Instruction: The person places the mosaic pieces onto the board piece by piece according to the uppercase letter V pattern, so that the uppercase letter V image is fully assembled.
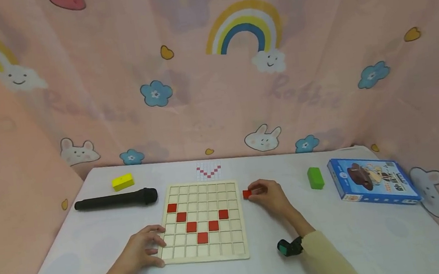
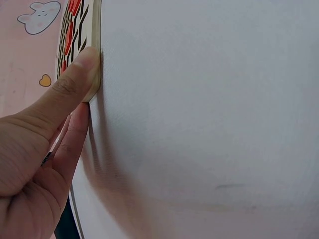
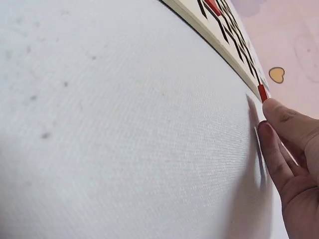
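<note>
A cream grid board lies on the white table with several red tiles set in its cells, forming a slanted V. My left hand grips the board's near left corner, its fingers over the left edge and the thumb by the corner. In the left wrist view, the thumb presses against the board's edge. Just off the board's right side, my right hand pinches a red tile between thumb and fingertips. The right wrist view shows that red tile edge-on, close to the board's rim.
Behind the board lies a small pattern sheet with a red V. A black microphone and a yellow block are at left. To the right stand a green block and a blue box. A patterned pink curtain hangs behind.
</note>
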Action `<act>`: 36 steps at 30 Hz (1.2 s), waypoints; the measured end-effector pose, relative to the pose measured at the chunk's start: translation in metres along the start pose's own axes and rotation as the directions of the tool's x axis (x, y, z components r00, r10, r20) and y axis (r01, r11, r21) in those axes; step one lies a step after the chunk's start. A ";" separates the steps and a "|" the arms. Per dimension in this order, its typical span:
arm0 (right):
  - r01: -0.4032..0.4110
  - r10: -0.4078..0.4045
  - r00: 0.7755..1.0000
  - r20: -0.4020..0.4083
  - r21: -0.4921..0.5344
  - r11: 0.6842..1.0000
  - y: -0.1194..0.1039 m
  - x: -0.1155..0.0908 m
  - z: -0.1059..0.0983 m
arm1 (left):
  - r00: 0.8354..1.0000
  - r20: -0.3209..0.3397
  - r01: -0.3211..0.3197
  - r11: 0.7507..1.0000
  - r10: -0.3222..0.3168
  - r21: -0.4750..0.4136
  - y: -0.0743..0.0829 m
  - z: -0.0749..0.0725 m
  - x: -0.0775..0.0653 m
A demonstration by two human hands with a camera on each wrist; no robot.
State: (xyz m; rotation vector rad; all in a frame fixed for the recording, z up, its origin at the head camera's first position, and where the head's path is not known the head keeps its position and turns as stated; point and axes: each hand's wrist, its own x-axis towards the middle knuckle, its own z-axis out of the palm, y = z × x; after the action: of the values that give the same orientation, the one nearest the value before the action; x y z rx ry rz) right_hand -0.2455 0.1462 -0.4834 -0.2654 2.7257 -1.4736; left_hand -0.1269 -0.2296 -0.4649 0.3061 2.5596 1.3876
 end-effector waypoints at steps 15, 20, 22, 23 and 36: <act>-0.037 0.030 0.998 0.055 0.133 0.990 -0.023 -0.014 0.007 | 0.999 -0.025 0.035 0.999 -0.035 0.010 -0.007 -0.008 -0.007; -0.018 0.017 1.000 0.021 0.086 0.996 -0.028 -0.020 0.014 | 0.999 -0.023 0.035 0.999 -0.035 -0.002 -0.008 -0.008 -0.008; -0.005 0.004 1.000 0.007 0.061 0.998 -0.028 -0.021 0.018 | 0.999 -0.014 0.033 0.999 -0.033 -0.004 -0.009 -0.008 -0.008; 0.001 -0.002 1.000 0.003 0.046 0.999 -0.028 -0.021 0.020 | 0.999 -0.009 0.031 1.000 -0.031 -0.008 -0.009 -0.008 -0.008; 0.121 -0.121 0.992 0.044 0.016 0.993 -0.028 -0.005 0.029 | 0.999 -0.031 0.032 0.999 -0.033 -0.044 -0.006 -0.006 -0.007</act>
State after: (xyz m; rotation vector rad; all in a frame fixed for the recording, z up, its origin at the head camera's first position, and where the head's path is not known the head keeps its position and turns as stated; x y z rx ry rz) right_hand -0.2332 0.1077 -0.4764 -0.4650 2.7073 -1.4945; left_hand -0.1221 -0.2398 -0.4666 0.2356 2.5441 1.4456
